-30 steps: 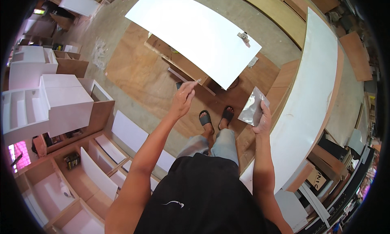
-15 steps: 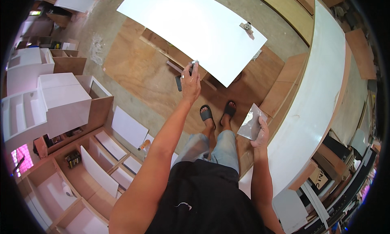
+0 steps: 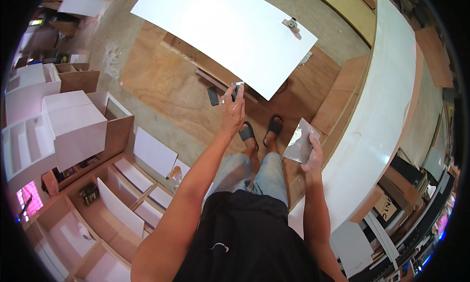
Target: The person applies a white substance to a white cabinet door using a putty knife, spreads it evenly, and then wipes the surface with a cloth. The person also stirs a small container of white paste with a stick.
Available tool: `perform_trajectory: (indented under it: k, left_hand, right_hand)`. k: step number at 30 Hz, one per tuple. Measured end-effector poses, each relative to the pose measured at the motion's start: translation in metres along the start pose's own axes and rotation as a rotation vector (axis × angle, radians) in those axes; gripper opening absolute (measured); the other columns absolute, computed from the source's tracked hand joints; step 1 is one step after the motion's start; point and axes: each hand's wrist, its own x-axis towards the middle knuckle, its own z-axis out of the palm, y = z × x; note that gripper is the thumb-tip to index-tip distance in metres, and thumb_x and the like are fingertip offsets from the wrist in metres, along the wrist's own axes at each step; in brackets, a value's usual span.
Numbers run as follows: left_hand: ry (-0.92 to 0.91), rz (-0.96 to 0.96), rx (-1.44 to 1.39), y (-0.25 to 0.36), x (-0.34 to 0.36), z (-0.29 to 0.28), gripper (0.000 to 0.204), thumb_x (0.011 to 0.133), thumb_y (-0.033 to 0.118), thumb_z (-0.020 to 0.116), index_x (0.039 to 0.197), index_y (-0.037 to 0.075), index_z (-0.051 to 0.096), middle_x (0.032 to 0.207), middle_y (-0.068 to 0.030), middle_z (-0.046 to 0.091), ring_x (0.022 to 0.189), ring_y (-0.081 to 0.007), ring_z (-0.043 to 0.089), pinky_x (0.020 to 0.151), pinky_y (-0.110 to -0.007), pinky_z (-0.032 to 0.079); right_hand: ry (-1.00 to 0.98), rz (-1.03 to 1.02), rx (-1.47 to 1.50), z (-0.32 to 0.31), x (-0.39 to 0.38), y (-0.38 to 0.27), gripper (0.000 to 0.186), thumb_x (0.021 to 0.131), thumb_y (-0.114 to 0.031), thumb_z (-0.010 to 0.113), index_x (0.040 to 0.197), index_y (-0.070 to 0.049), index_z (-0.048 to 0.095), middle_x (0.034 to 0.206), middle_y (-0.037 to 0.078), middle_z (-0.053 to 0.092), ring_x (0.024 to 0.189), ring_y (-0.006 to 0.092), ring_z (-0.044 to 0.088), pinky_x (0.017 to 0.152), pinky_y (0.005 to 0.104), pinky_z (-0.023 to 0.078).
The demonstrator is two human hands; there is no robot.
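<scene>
My left hand [image 3: 233, 111] is closed around a small putty knife [image 3: 237, 90] with a dark grip and a pale blade end. It hovers by the near edge of a large white panel [image 3: 220, 32], and I cannot tell whether the blade touches it. My right hand [image 3: 313, 154] grips a thin greyish plate [image 3: 296, 149] by its right side, with a smear of white putty [image 3: 297, 136] on it. Pale residue coats the fingers of both hands. Left of the putty knife sits a small dark block [image 3: 212, 96].
A metal clamp-like piece [image 3: 292, 23] lies on the panel's right end. A long white curved board [image 3: 387, 110] runs along my right. White cabinets [image 3: 73, 125] and an open wooden frame [image 3: 115, 233] stand at left. A plywood sheet [image 3: 147, 71] covers the floor beneath.
My left hand has drawn a little back toward me from the panel edge, uncovering the dark block. The plate in my right hand has tilted slightly, and the whole view has shifted a bit.
</scene>
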Motion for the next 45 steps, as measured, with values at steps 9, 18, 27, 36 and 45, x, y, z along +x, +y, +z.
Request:
perform_trajectory:
  k: [9, 18, 27, 36, 45]
  left_hand:
    - [-0.046, 0.005, 0.030, 0.016, -0.015, 0.008, 0.054, 0.093, 0.005, 0.056, 0.145, 0.010, 0.049, 0.137, -0.0220, 0.046, 0.117, -0.0399, 0.049, 0.099, -0.049, 0.039]
    - [-0.033, 0.055, 0.122, 0.027, -0.026, 0.025, 0.054, 0.091, 0.006, 0.057, 0.145, 0.010, 0.049, 0.137, -0.0212, 0.045, 0.118, -0.0383, 0.048, 0.098, -0.049, 0.039]
    - [0.029, 0.070, 0.107, 0.043, -0.022, 0.034, 0.056, 0.090, 0.003, 0.057, 0.145, 0.008, 0.049, 0.138, -0.0217, 0.044, 0.120, -0.0383, 0.049, 0.098, -0.050, 0.039]
    - [0.024, 0.043, 0.179, 0.058, -0.024, 0.040, 0.061, 0.087, 0.003, 0.059, 0.147, 0.011, 0.047, 0.136, -0.0193, 0.045, 0.115, -0.0361, 0.051, 0.096, -0.049, 0.041]
    - [0.031, 0.061, 0.211, 0.066, -0.035, 0.045, 0.061, 0.087, 0.003, 0.058, 0.146, 0.015, 0.048, 0.138, -0.0161, 0.045, 0.112, -0.0348, 0.052, 0.096, -0.047, 0.041]
  right_hand:
    - [0.024, 0.009, -0.011, -0.011, 0.001, -0.002, 0.034, 0.097, -0.025, 0.063, 0.124, -0.004, 0.061, 0.112, 0.007, 0.069, 0.101, 0.0215, 0.066, 0.091, 0.0374, 0.052]
    - [0.017, 0.005, -0.053, -0.011, 0.005, -0.006, 0.033, 0.096, -0.026, 0.063, 0.121, -0.004, 0.063, 0.111, 0.006, 0.069, 0.100, 0.0212, 0.066, 0.091, 0.0372, 0.052]
    - [-0.013, 0.013, -0.031, -0.013, 0.002, -0.013, 0.035, 0.096, -0.026, 0.063, 0.123, -0.004, 0.062, 0.111, 0.005, 0.069, 0.102, 0.0211, 0.066, 0.093, 0.0367, 0.051]
    - [-0.010, 0.016, -0.015, -0.024, 0.008, -0.012, 0.034, 0.097, -0.025, 0.061, 0.123, -0.004, 0.062, 0.113, 0.006, 0.069, 0.103, 0.0214, 0.066, 0.094, 0.0364, 0.051]
    - [-0.044, 0.032, -0.015, -0.024, 0.012, -0.017, 0.034, 0.098, -0.024, 0.060, 0.125, -0.004, 0.060, 0.114, 0.006, 0.069, 0.101, 0.0215, 0.067, 0.091, 0.0376, 0.053]
